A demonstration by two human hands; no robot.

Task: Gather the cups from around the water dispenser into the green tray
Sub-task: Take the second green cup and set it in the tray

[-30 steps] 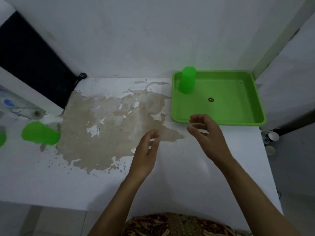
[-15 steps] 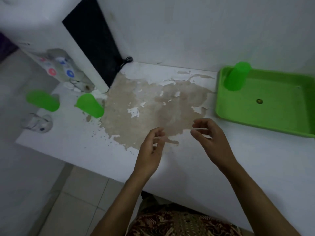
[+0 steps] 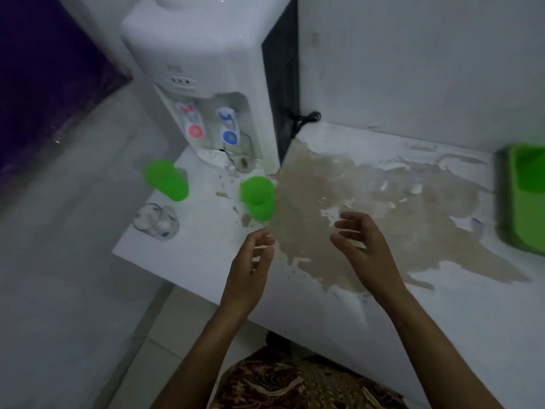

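Two green plastic cups stand in front of the white water dispenser (image 3: 212,84): one cup (image 3: 258,197) near its right corner, the other cup (image 3: 166,180) further left by the counter's edge. A clear glass cup (image 3: 156,221) sits below the left one. My left hand (image 3: 250,270) hovers open just below the nearer green cup, apart from it. My right hand (image 3: 362,249) is open over the worn patch, holding nothing. The green tray (image 3: 519,231) shows at the right edge with a green cup (image 3: 530,172) in it, partly cut off.
The white counter (image 3: 442,305) has a large brown patch of peeled paint (image 3: 368,208) in its middle. Its left edge drops to a tiled floor (image 3: 88,320). A black cable (image 3: 303,119) hangs behind the dispenser against the white wall.
The view has swung left, bringing the dispenser and cups toward the middle and pushing the tray to the right edge. Both hands have come closer to the nearer green cup, still holding nothing.
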